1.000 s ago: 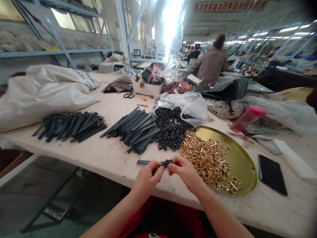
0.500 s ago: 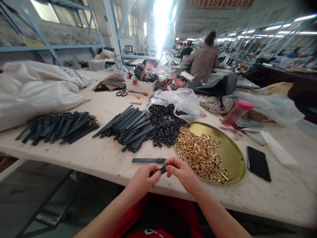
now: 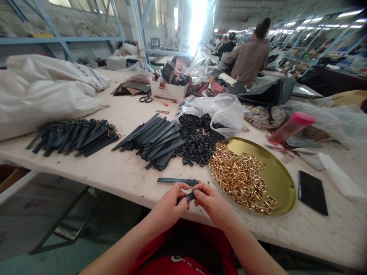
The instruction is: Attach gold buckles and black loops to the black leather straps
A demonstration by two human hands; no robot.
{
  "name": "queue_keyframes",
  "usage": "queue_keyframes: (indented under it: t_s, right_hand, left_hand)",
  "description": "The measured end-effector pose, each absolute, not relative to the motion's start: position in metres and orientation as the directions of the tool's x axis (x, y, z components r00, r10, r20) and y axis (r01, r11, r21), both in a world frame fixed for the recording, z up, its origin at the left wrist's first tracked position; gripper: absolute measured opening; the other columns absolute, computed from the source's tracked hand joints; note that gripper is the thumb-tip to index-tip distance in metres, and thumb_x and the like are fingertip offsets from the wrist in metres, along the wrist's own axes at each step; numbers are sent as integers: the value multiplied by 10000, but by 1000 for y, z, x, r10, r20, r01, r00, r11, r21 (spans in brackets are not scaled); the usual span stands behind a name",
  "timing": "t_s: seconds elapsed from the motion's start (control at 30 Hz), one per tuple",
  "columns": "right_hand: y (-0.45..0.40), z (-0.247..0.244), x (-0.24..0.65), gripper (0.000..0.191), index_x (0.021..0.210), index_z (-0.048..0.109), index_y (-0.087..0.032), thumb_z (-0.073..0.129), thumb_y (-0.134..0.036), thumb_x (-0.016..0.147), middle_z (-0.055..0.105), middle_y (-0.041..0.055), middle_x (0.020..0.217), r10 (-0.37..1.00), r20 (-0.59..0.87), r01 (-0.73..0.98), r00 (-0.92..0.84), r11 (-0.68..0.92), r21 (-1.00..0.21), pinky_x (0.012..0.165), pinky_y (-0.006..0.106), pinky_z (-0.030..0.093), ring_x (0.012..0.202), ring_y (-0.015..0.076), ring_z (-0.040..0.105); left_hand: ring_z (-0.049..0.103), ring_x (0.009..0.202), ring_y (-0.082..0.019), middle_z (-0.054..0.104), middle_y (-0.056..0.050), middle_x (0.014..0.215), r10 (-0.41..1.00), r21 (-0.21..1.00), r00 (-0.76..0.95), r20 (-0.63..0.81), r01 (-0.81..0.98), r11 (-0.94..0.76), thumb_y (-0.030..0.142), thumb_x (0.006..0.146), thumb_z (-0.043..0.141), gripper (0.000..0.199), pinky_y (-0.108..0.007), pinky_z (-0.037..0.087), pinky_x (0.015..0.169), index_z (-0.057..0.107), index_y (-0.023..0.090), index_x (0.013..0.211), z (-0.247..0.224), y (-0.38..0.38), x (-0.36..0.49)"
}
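Between my two hands, near the table's front edge, is a short dark strap (image 3: 191,195) with a small gold glint on it, probably a buckle. My left hand (image 3: 171,201) is closed round its left part. The fingertips of my right hand (image 3: 210,198) pinch its right end. Just beyond my fingers lies one finished-looking dark strap (image 3: 174,180) with a buckle end. Past it are a pile of flat dark straps (image 3: 156,141) and a heap of small black loops (image 3: 197,147). Gold buckles (image 3: 237,175) fill much of a round gold tray (image 3: 282,183) to my right.
A bundle of buckled straps (image 3: 74,135) lies left, before a large white sack (image 3: 48,95). Scissors (image 3: 145,98) and a white box (image 3: 169,91) stand farther back. A phone (image 3: 312,193) and a pink-lidded bottle (image 3: 292,128) are right. A co-worker (image 3: 249,61) sits beyond the table.
The view has shifted, so the table's things sit somewhat farther right. My left fingers have changed their grip, and a gold glint now shows on the strap between my hands.
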State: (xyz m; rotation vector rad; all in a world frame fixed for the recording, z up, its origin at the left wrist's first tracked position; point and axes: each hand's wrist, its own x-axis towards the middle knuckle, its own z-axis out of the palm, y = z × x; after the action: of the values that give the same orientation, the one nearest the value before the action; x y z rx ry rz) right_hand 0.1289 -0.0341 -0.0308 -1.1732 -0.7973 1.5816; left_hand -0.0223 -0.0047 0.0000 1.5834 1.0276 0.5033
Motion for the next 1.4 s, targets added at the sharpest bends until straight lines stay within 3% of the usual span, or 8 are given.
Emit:
queue_keyframes:
  t_s: [0.27, 0.4, 0.6, 0.7, 0.87, 1.0, 1.13, 1.4]
  right_hand:
    - [-42, -24, 120, 390, 788, 606, -157, 499, -532, 773, 582, 23, 699, 946, -321, -484, -51, -304, -821, 608, 263, 419, 599, 117, 507]
    - [-49, -24, 117, 218, 800, 592, -194, 641, -390, 719, 547, -24, 695, 925, -369, -547, -88, -355, -758, 572, 205, 394, 571, 77, 463]
    - [-61, -29, 115, 276, 753, 563, -158, 638, -421, 715, 488, -20, 632, 851, -389, -542, -353, -525, -656, 553, 213, 366, 565, 85, 435]
    - [-63, -29, 116, 289, 689, 517, -160, 653, -415, 700, 467, -32, 612, 872, -366, -528, -324, -488, -695, 549, 211, 346, 560, 82, 417]
    - [-58, -22, 120, 299, 646, 449, -182, 572, -434, 749, 495, -34, 564, 963, -263, -213, 57, -245, -946, 584, 240, 368, 549, 102, 448]
    - [-59, -24, 122, 200, 779, 436, -202, 545, -368, 758, 486, -49, 579, 960, -102, 161, 262, -148, -976, 523, 234, 358, 516, 111, 455]
    - [-65, -29, 125, 114, 859, 488, -198, 432, -294, 829, 537, -10, 690, 998, 26, 436, 62, -3, -900, 565, 239, 373, 597, 121, 490]
    - [-70, -23, 135, 106, 853, 486, -196, 408, -267, 845, 570, 6, 734, 971, -84, 552, -223, 55, -832, 604, 265, 369, 644, 140, 509]
  left_hand:
    - [553, 647, -138, 605, 26, 682, 852, 931, 466, -238, 360, 63, 217, 768, 462, 176, -250, 387, 620, 416, 192, 936, -4, -3, -28]
    - [570, 676, -149, 628, 4, 745, 836, 920, 491, -245, 390, 41, 272, 763, 493, 181, -251, 395, 621, 442, 190, 915, -3, -5, -30]
    - [560, 696, -179, 628, -10, 743, 856, 789, 451, -255, 608, -85, 345, 732, 535, 204, -278, 397, 640, 526, 185, 858, 3, -9, -33]
    - [560, 731, -180, 639, -12, 770, 847, 803, 465, -260, 591, -78, 339, 725, 552, 188, -277, 398, 668, 576, 186, 831, 6, -11, -34]
    - [523, 611, -116, 617, 13, 709, 775, 925, 520, -359, 310, 220, 330, 717, 575, 209, -218, 398, 562, 573, 162, 840, 13, -15, -34]
    - [512, 563, -93, 603, 22, 702, 740, 917, 541, -400, 244, 317, 273, 702, 586, 218, -218, 413, 565, 571, 152, 883, 11, -16, -30]
    - [549, 583, -108, 606, 23, 670, 712, 905, 558, -425, 251, 344, 241, 695, 591, 188, -230, 423, 595, 579, 157, 863, -2, -15, -25]
    - [567, 549, -116, 606, 27, 591, 596, 847, 615, -517, 267, 460, 233, 645, 645, 274, -212, 407, 541, 532, 149, 880, -9, -16, -27]
